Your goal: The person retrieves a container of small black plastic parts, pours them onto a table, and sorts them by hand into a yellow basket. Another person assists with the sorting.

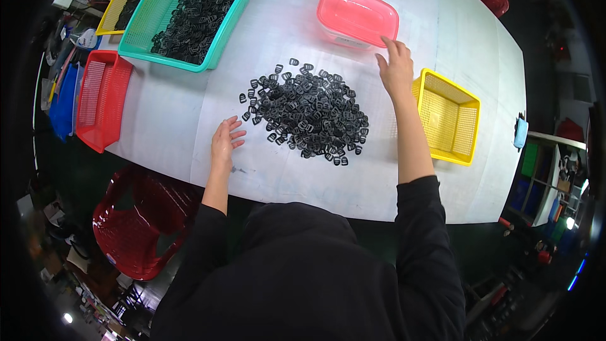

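Holding the bare right hand [398, 71] out over the white table [271, 186], thumb and fingers parting beside the near right corner of a rectangular plastic container with a glossy pink lid [358, 12]; not showing whether touching. Setting the container beyond a heap of small black plastic buckles [309, 110], well in from the table's near edge, mostly to the left of the right fingertips and extending farther away. Pointing its long axis crosswise, slanting, right end facing the table's right edge and lying closer. Hovering the bare left hand [223, 144] near the heap's left side, farther from the container, fingers spreading slightly, gripping nothing.
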`<state>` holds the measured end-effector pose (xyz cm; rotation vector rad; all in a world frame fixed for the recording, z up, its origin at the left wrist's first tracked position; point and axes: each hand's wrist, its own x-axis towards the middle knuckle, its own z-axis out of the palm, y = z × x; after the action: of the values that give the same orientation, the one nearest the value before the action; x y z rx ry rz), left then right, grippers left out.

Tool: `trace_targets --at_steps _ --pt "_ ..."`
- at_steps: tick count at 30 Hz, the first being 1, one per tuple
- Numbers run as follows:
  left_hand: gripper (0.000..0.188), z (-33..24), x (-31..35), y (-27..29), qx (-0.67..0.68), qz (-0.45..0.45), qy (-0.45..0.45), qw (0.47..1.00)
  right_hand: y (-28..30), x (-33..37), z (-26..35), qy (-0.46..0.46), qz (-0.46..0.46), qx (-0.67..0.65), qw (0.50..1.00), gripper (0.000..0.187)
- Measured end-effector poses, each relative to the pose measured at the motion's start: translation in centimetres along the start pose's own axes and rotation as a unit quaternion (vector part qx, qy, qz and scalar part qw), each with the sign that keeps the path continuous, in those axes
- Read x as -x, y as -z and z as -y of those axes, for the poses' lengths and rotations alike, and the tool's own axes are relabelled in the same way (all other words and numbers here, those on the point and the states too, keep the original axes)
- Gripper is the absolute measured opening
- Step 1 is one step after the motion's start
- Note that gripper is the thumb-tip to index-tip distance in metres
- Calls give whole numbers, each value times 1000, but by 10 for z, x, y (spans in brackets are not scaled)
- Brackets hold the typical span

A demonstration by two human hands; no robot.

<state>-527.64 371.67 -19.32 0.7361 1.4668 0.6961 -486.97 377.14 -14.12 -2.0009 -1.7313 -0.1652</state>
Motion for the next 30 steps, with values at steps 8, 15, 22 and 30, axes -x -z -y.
trace_targets --at_steps 8,15,22,30 --pt "34 17 62 -32 -22 108 -65 992 67 176 -57 -317 24 107 942 63" --pt "26 38 138 66 -588 279 -170 740 149 213 17 -231 206 -114 944 31" --pt "36 117 207 70 -473 761 193 400 178 361 37 -193 745 -573 281 44" --pt "27 26 194 16 -532 638 40 555 185 327 28 -230 744 -488 394 37"
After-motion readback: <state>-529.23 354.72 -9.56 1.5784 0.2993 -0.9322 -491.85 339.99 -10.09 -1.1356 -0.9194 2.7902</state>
